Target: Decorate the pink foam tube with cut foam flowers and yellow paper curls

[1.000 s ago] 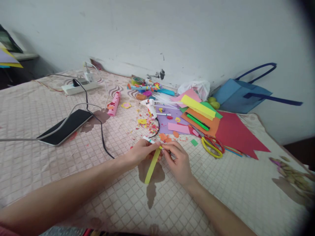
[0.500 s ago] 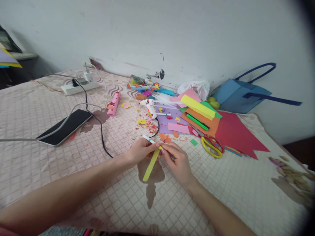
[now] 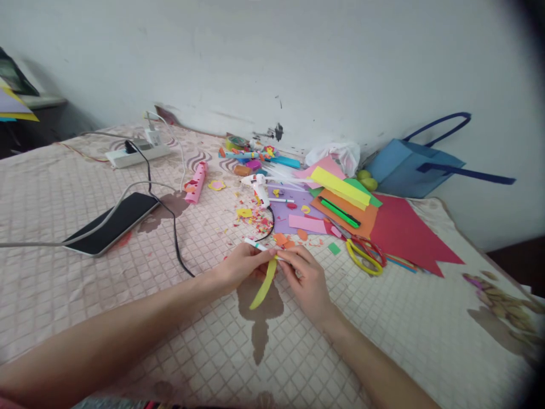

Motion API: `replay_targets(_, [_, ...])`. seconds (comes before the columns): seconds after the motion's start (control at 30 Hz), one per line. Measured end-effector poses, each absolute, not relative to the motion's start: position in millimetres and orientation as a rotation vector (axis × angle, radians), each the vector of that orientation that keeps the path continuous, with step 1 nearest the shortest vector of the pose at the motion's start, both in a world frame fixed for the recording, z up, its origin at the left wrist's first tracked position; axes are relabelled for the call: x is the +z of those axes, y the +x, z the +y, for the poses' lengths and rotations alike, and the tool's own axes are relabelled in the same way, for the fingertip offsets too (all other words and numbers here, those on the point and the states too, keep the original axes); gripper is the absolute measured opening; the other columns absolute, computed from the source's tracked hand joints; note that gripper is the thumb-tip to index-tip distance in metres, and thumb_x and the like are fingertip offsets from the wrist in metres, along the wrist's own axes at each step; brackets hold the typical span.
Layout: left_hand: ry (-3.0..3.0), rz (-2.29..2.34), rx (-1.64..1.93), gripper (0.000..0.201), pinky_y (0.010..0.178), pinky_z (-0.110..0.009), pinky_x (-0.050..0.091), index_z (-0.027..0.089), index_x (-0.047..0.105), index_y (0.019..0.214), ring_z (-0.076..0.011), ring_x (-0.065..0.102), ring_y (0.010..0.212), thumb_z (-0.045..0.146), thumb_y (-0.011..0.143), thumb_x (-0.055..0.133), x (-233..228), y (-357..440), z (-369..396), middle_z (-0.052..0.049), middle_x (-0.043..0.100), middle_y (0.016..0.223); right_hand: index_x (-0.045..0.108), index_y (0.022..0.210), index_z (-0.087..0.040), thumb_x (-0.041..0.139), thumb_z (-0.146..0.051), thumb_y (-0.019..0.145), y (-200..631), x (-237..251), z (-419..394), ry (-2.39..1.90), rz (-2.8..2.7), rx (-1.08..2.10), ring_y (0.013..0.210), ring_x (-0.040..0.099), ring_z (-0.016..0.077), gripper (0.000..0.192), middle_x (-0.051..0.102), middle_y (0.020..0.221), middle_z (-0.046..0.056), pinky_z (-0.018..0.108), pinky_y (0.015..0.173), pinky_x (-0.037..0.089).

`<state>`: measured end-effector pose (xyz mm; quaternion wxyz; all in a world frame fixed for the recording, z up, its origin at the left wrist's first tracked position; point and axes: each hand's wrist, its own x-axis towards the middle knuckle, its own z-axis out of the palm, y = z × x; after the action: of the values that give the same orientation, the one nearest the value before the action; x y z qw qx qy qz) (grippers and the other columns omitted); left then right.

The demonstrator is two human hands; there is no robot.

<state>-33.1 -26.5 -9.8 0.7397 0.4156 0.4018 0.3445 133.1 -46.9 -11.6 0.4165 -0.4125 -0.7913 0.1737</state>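
Two hands: left hand (image 3: 243, 267) and right hand (image 3: 307, 282) both pinch the yellow paper strip (image 3: 264, 286) at its top, above the quilted cover (image 3: 128, 318).
Pen: white pen (image 3: 255, 245) lies under the left fingers.
Tip: grip close together, keep the curl even.
Bag: blue bag (image 3: 409, 165) by the wall, contents unseen.

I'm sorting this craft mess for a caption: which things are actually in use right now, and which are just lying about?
In use:
left hand
right hand
yellow paper strip, held by both
thin white pen, in the left hand

Lying about:
yellow-handled scissors
white glue gun
black phone
blue bag
red paper sheet
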Motion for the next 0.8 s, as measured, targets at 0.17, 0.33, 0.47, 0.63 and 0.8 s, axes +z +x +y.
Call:
replay_targets(0.17, [0.969, 0.851, 0.789, 0.037, 0.061, -0.023, 0.047, 0.010, 0.066, 0.069, -0.0119, 0.058, 0.060, 0.046, 0.067, 0.070, -8.7, -34.5, -26.0, -0.004, 0.065, 0.066, 0.062, 0.107, -0.023, 0.051, -0.022, 0.087, 133.9, -9.1, -46.3, -1.083, -1.866, 0.695, 0.093, 0.059, 0.0183, 0.023, 0.063, 0.099, 0.006, 0.031, 0.078, 0.050])
replay_targets(0.33, [1.022, 0.828, 0.791, 0.036, 0.061, -0.022, 0.045, 0.010, 0.067, 0.071, -0.0117, 0.058, 0.062, 0.045, 0.068, 0.069, -9.2, -34.2, -26.5, -0.004, 0.066, 0.067, 0.063, 0.095, -0.021, 0.050, -0.016, 0.085, 132.9, -11.1, -46.3, -1.092, -1.869, 0.638, 0.085, 0.059, 0.0177, 0.018, 0.061, 0.089, 0.005, 0.032, 0.076, 0.050])
replay_targets(0.47, [0.938, 0.842, 0.772, 0.038, 0.065, -0.025, 0.047, 0.009, 0.068, 0.071, -0.0134, 0.059, 0.064, 0.047, 0.068, 0.069, -11.4, -32.1, -26.8, -0.006, 0.066, 0.070, 0.062, 0.091, -0.021, 0.047, -0.011, 0.083, 131.5, -10.8, -47.6, -1.063, -1.910, 0.491, 0.084, 0.058, 0.0176, 0.019, 0.058, 0.087, 0.005, 0.032, 0.075, 0.049])
replay_targets(0.63, [0.983, 0.905, 0.784, 0.041, 0.060, -0.023, 0.045, 0.009, 0.066, 0.067, -0.0112, 0.056, 0.058, 0.051, 0.068, 0.068, -11.8, -33.0, -27.1, -0.005, 0.064, 0.065, 0.061, 0.093, -0.021, 0.047, -0.011, 0.084, 130.2, -8.7, -48.7, -1.040, -1.936, 0.464, 0.087, 0.057, 0.0176, 0.020, 0.057, 0.091, 0.006, 0.033, 0.077, 0.049])
replay_targets(0.8, [1.020, 0.842, 0.786, 0.039, 0.064, -0.023, 0.046, 0.010, 0.066, 0.072, -0.0120, 0.058, 0.063, 0.048, 0.066, 0.070, -10.6, -37.2, -24.9, -0.004, 0.065, 0.068, 0.059, 0.109, -0.023, 0.052, -0.021, 0.085, 132.4, -9.2, -47.4, -1.074, -1.866, 0.732, 0.092, 0.059, 0.0184, 0.026, 0.062, 0.101, 0.006, 0.032, 0.078, 0.051])
